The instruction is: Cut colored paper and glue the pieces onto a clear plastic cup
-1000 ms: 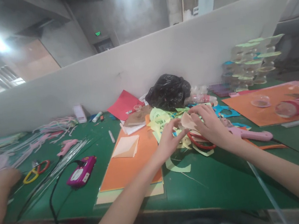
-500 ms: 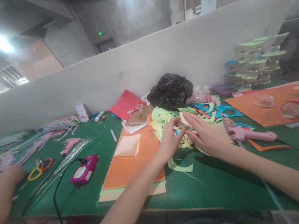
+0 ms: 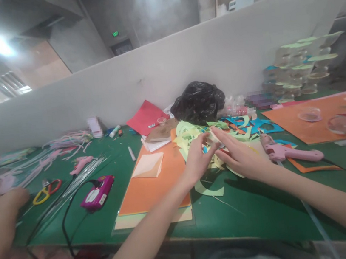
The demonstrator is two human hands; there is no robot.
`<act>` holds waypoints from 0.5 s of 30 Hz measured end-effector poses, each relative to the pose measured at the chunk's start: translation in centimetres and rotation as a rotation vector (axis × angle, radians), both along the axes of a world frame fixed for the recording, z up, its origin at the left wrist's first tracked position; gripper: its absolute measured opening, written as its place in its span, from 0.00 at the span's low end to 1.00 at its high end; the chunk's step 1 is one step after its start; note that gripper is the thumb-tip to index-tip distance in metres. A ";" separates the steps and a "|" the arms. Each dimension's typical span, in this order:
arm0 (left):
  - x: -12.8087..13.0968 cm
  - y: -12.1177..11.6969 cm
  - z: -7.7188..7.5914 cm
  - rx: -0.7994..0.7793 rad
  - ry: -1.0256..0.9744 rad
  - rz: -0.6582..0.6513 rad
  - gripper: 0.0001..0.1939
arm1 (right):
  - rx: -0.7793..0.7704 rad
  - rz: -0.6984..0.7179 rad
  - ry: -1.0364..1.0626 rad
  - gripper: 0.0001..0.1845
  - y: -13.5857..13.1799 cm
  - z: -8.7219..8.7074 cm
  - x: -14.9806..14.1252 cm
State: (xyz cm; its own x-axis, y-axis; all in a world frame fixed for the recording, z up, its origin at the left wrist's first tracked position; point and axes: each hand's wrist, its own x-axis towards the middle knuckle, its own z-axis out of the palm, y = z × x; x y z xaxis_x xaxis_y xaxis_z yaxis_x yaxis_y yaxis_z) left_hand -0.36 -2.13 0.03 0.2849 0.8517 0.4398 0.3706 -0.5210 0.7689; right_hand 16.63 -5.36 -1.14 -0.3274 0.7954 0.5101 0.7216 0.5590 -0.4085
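Over the heap of paper scraps (image 3: 212, 190), my left hand (image 3: 198, 156) and my right hand (image 3: 238, 151) come together. Between their fingertips is a small pale piece of paper (image 3: 213, 136), mostly covered by the fingers. My left hand pinches its near side. The fingers of my right hand lie close together along its other side. To the right of my right hand rests a pink glue gun (image 3: 287, 154). Left of my left hand, folded cream paper (image 3: 148, 165) lies on a stack of orange sheets (image 3: 156, 193).
A black plastic bag (image 3: 199, 102) stands behind the scraps. At left are a purple box (image 3: 97, 194) with a cord, scissors (image 3: 47, 191), another glue gun (image 3: 81, 164) and a co-worker's hand (image 3: 10, 199). Stacked plastic cups (image 3: 299, 69) stand at back right.
Both hands stay together on the pale paper, with only slight finger movement. The whole view has shifted a little.
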 end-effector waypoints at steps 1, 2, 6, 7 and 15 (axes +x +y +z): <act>0.0 0.0 0.0 0.001 0.004 0.003 0.16 | -0.018 0.004 0.010 0.37 0.0 0.0 0.0; 0.0 0.1 0.0 0.001 0.007 0.007 0.16 | -0.038 0.008 0.021 0.37 0.0 -0.1 0.0; -0.1 0.1 -0.1 -0.002 0.025 0.017 0.16 | -0.099 0.022 0.061 0.38 0.1 -0.2 -0.1; 0.0 0.0 0.0 -0.002 0.033 0.018 0.16 | -0.110 0.025 0.069 0.38 0.1 -0.1 -0.1; 0.1 -0.2 -0.1 0.079 0.065 0.025 0.17 | -0.200 0.024 0.182 0.41 -0.5 1.2 -0.1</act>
